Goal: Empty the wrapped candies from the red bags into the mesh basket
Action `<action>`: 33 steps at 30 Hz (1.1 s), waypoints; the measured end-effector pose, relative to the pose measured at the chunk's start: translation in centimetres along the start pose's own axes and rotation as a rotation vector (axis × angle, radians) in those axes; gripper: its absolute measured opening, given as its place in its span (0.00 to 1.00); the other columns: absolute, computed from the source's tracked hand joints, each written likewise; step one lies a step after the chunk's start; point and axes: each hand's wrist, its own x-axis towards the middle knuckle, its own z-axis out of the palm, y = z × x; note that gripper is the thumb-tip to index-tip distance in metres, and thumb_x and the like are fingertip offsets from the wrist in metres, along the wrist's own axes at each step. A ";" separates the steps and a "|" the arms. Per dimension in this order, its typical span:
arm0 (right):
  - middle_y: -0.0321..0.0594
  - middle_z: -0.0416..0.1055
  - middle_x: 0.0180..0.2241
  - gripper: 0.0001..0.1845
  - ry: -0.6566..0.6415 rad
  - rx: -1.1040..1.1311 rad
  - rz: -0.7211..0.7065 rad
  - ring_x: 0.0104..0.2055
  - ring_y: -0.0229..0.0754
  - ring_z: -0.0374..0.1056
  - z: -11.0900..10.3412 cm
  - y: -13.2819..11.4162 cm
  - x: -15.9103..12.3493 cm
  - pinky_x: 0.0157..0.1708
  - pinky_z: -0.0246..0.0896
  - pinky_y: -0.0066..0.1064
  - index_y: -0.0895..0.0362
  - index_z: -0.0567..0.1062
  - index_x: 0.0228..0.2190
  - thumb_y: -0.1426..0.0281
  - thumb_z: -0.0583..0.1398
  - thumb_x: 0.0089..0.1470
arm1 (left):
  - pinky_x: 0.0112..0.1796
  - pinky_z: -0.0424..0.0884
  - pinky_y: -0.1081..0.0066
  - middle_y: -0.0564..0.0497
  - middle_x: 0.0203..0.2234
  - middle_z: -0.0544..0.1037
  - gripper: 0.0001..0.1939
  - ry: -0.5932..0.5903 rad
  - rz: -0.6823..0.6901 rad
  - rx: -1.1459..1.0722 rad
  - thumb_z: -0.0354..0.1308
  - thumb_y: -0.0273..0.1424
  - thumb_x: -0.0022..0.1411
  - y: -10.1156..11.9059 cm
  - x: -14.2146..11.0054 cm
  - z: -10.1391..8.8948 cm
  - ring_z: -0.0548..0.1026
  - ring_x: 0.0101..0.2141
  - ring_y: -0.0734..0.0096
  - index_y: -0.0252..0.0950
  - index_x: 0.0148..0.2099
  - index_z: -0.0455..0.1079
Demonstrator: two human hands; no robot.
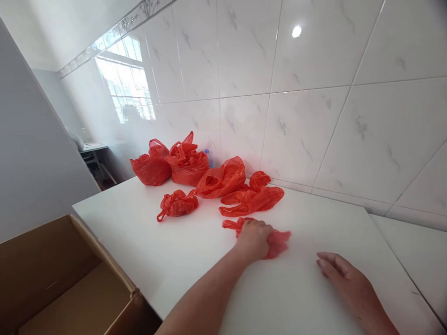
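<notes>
My left hand [255,239] is closed on a crumpled red plastic bag [279,243] that lies on the white table [295,299]. The bag sticks out on both sides of the hand, and its middle is hidden beneath the palm. To the right, my right hand [346,280] hovers at or just over the tabletop, holding nothing, with its fingers gently bent and apart from the thumb. Just beyond my left hand rests a flattened red bag [253,202]. A small knotted red bag [178,204] sits farther left.
Filled red bags [188,163] stand along the tiled wall [307,117], with a clear bottle [208,157] behind them. At the lower left is an open cardboard box [73,299] beside the table edge. A grey panel [28,144] rises on the left.
</notes>
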 end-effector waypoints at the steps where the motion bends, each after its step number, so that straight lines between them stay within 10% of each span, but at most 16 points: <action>1: 0.38 0.75 0.41 0.21 -0.003 -0.012 -0.013 0.41 0.49 0.71 0.1 0.0 0.0 0.38 0.64 0.37 0.49 0.76 0.37 0.53 0.58 0.43 | 0.43 0.64 0.61 0.48 0.32 0.76 0.09 0.001 -0.093 0.040 0.55 0.23 0.47 -0.7 0.0 -0.5 0.72 0.36 0.62 0.38 0.33 0.71; 8: 0.38 0.74 0.41 0.19 -0.009 -0.028 -0.051 0.43 0.48 0.69 0.4 -0.9 -0.9 0.39 0.64 0.36 0.50 0.76 0.37 0.55 0.55 0.47 | 0.44 0.52 0.31 0.33 0.40 0.73 0.18 0.112 -0.497 0.181 0.45 0.15 0.52 -7.3 -0.8 -2.8 0.69 0.46 0.43 0.31 0.42 0.68; 11: 0.35 0.74 0.41 0.17 -0.024 -0.038 -0.024 0.42 0.46 0.69 0.5 -1.1 -1.0 0.38 0.64 0.35 0.49 0.75 0.37 0.56 0.55 0.48 | 0.46 0.50 0.30 0.33 0.55 0.63 0.24 0.433 -0.665 0.240 0.44 0.15 0.53 -8.9 -1.1 -3.5 0.57 0.57 0.42 0.36 0.51 0.64; 15: 0.34 0.74 0.41 0.16 -0.014 -0.052 -0.023 0.42 0.45 0.68 0.6 -1.1 -1.1 0.38 0.64 0.34 0.48 0.75 0.37 0.57 0.54 0.49 | 0.55 0.48 0.38 0.39 0.61 0.54 0.23 0.744 -0.448 0.221 0.46 0.19 0.58 -8.0 -0.6 -3.7 0.47 0.63 0.49 0.38 0.54 0.62; 19: 0.36 0.74 0.41 0.16 -0.004 -0.054 -0.048 0.42 0.46 0.68 0.7 -1.0 -1.1 0.38 0.64 0.35 0.49 0.75 0.36 0.58 0.54 0.49 | 0.57 0.55 0.52 0.41 0.63 0.51 0.23 0.545 -0.115 0.069 0.48 0.23 0.59 -6.3 0.5 -1.6 0.49 0.63 0.56 0.38 0.57 0.61; 25: 0.36 0.74 0.40 0.15 0.004 -0.031 -0.047 0.41 0.46 0.69 0.8 -1.1 -1.2 0.36 0.64 0.34 0.49 0.75 0.35 0.58 0.54 0.49 | 0.56 0.52 0.45 0.38 0.59 0.60 0.29 0.020 -0.223 -0.104 0.56 0.40 0.57 -5.4 0.9 1.6 0.56 0.60 0.49 0.37 0.59 0.60; 33: 0.35 0.74 0.30 0.18 0.030 0.093 -0.125 0.32 0.44 0.69 1.4 -1.8 -1.6 0.32 0.63 0.33 0.51 0.75 0.39 0.57 0.56 0.49 | 0.52 0.61 0.51 0.45 0.55 0.68 0.27 -0.076 0.199 -0.165 0.60 0.37 0.53 1.5 -0.9 1.9 0.65 0.53 0.52 0.42 0.56 0.65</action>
